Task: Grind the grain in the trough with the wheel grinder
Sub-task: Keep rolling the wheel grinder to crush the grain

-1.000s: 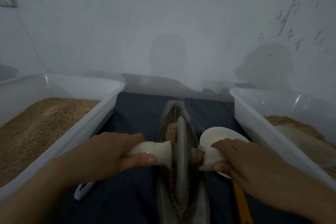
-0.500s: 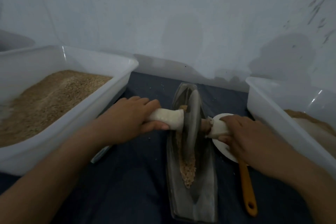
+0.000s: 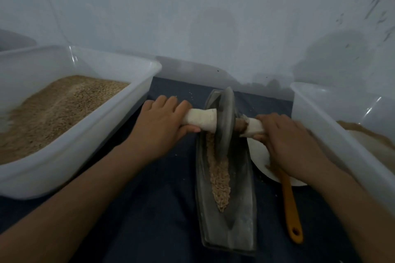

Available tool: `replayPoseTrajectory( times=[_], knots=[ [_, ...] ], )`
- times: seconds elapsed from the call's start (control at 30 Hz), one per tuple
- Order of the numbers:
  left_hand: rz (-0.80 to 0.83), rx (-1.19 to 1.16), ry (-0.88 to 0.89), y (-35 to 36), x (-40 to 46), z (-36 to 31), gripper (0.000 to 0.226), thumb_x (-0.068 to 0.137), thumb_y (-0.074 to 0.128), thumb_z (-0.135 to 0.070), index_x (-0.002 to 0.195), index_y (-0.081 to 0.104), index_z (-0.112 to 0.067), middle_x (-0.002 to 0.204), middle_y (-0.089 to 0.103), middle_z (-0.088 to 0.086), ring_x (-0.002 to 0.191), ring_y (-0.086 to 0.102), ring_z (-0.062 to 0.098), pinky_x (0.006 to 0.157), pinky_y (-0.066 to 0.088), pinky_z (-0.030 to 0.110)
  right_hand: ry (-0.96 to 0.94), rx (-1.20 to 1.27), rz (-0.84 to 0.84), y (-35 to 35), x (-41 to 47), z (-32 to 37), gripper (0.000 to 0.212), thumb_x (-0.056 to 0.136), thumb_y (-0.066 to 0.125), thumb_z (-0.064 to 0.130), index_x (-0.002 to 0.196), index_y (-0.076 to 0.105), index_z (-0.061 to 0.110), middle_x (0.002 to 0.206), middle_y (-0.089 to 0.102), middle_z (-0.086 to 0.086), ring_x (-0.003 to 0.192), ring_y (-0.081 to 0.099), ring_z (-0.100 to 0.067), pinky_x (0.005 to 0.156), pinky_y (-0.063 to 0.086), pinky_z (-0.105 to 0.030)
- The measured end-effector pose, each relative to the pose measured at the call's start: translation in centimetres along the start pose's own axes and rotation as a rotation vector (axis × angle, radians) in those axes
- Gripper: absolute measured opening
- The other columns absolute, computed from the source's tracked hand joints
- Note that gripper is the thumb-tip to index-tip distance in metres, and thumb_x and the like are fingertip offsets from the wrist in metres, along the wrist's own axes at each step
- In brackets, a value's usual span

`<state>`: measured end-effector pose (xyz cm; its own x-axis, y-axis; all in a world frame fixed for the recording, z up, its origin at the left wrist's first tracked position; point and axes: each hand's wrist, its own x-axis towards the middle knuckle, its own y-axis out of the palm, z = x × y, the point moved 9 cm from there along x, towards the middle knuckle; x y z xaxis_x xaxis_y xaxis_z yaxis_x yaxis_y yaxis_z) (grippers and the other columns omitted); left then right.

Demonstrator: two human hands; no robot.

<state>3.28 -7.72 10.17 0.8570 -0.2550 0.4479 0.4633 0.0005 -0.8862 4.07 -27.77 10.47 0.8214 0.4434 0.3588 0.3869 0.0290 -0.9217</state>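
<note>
A narrow boat-shaped metal trough (image 3: 239, 232) lies on the dark cloth, with a strip of brown grain (image 3: 220, 183) along its groove. The grey wheel grinder (image 3: 224, 121) stands on edge in the trough's far half. A cloth-wrapped axle (image 3: 202, 120) runs through it. My left hand (image 3: 160, 126) grips the left handle, and my right hand (image 3: 286, 136) grips the right handle. The grain under the wheel is hidden.
A white tub (image 3: 85, 141) of grain stands at the left, a second white tub (image 3: 333, 134) with brown meal at the right. A white plate (image 3: 259, 156) and an orange-handled tool (image 3: 290, 209) lie just right of the trough. The wall is close behind.
The wheel has rolled from the trough's near part to its far half, both hands moving away with it. More grain now shows in the near groove.
</note>
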Motion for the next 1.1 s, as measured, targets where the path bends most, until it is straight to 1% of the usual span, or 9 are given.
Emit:
replayPoseTrajectory(
  times=[0.1,0.23,0.33,0.43,0.53,0.67,0.9,1.0,1.1],
  knots=[
    [-0.001,-0.02,0.05,-0.3,0.0,0.0,0.075,0.076,0.012,-0.071,0.116,0.049,-0.02,0.108,0.053,0.002,0.096,0.048,0.022,0.077,0.034,0.034,-0.028,0.019,-0.015,-0.1,-0.5,0.4,0.041,0.091,0.043,0.037,0.125,0.05,0.015,0.102,0.054,-0.002,0.083,0.036,-0.011,0.073,0.022,-0.027],
    [0.114,-0.221,0.192,-0.9,-1.2,-0.1,0.064,0.072,0.015,-0.081,0.101,0.044,-0.031,0.091,0.051,-0.012,0.079,0.046,0.007,0.069,0.037,0.027,-0.099,0.042,0.121,-1.1,-1.9,1.3,0.047,0.083,0.02,0.054,0.12,0.039,0.032,0.097,0.04,0.016,0.082,0.034,-0.002,0.068,0.018,-0.022],
    [0.284,-0.381,0.245,-1.2,-2.1,-0.1,0.054,0.07,0.02,-0.083,0.091,0.044,-0.039,0.08,0.055,-0.014,0.072,0.052,0.0,0.064,0.04,0.019,-0.152,0.163,0.263,-2.1,-3.4,2.0,0.026,0.079,0.017,0.06,0.093,0.029,0.044,0.081,0.037,0.021,0.074,0.041,0.002,0.066,0.03,-0.018],
    [0.281,-0.396,0.27,-1.9,-2.4,-0.1,0.061,0.066,0.016,-0.088,0.088,0.045,-0.039,0.072,0.056,-0.014,0.068,0.054,0.0,0.06,0.041,0.019,-0.151,0.267,0.325,-2.4,-4.2,2.1,0.015,0.085,0.026,0.057,0.085,0.032,0.043,0.078,0.043,0.017,0.076,0.043,0.005,0.067,0.035,-0.018],
    [0.2,-0.337,0.24,-1.8,-1.9,-0.3,0.066,0.066,0.01,-0.086,0.093,0.046,-0.038,0.079,0.054,-0.015,0.072,0.051,0.001,0.066,0.043,0.023,-0.095,0.274,0.271,-2.2,-3.5,1.9,0.007,0.09,0.03,0.05,0.093,0.035,0.045,0.081,0.042,0.02,0.078,0.043,0.005,0.069,0.033,-0.016],
    [0.062,-0.107,0.125,-0.5,-0.5,-0.1,0.081,0.071,-0.003,-0.078,0.112,0.044,-0.027,0.099,0.049,-0.009,0.089,0.046,0.013,0.074,0.036,0.029,-0.026,0.021,0.078,-1.2,-1.1,1.0,0.049,0.087,0.024,0.042,0.13,0.04,0.025,0.113,0.049,0.007,0.099,0.044,-0.011,0.08,0.027,-0.025],
    [-0.014,0.004,0.035,-0.1,0.1,0.0,0.072,0.078,0.012,-0.069,0.116,0.049,-0.02,0.107,0.054,0.003,0.095,0.049,0.022,0.077,0.037,0.035,0.0,-0.015,-0.056,0.1,-0.3,0.4,0.036,0.089,0.057,0.028,0.119,0.055,0.009,0.1,0.058,-0.01,0.085,0.051,-0.025,0.075,0.034,-0.035],
    [0.01,-0.085,0.148,-0.9,-0.5,-0.1,0.071,0.075,0.011,-0.077,0.106,0.047,-0.024,0.094,0.05,-0.007,0.084,0.048,0.014,0.073,0.039,0.032,-0.045,-0.018,0.056,-0.1,-1.0,0.6,0.041,0.092,0.038,0.042,0.126,0.044,0.021,0.109,0.05,0.002,0.093,0.045,-0.015,0.074,0.021,-0.027],
    [0.211,-0.322,0.221,-0.5,-1.6,0.1,0.051,0.072,0.018,-0.078,0.09,0.04,-0.036,0.081,0.049,-0.015,0.072,0.046,0.001,0.064,0.035,0.023,-0.121,0.041,0.151,-1.4,-2.1,1.5,0.043,0.083,0.017,0.055,0.117,0.034,0.035,0.098,0.035,0.02,0.084,0.033,-0.001,0.071,0.02,-0.022]
  ],
)
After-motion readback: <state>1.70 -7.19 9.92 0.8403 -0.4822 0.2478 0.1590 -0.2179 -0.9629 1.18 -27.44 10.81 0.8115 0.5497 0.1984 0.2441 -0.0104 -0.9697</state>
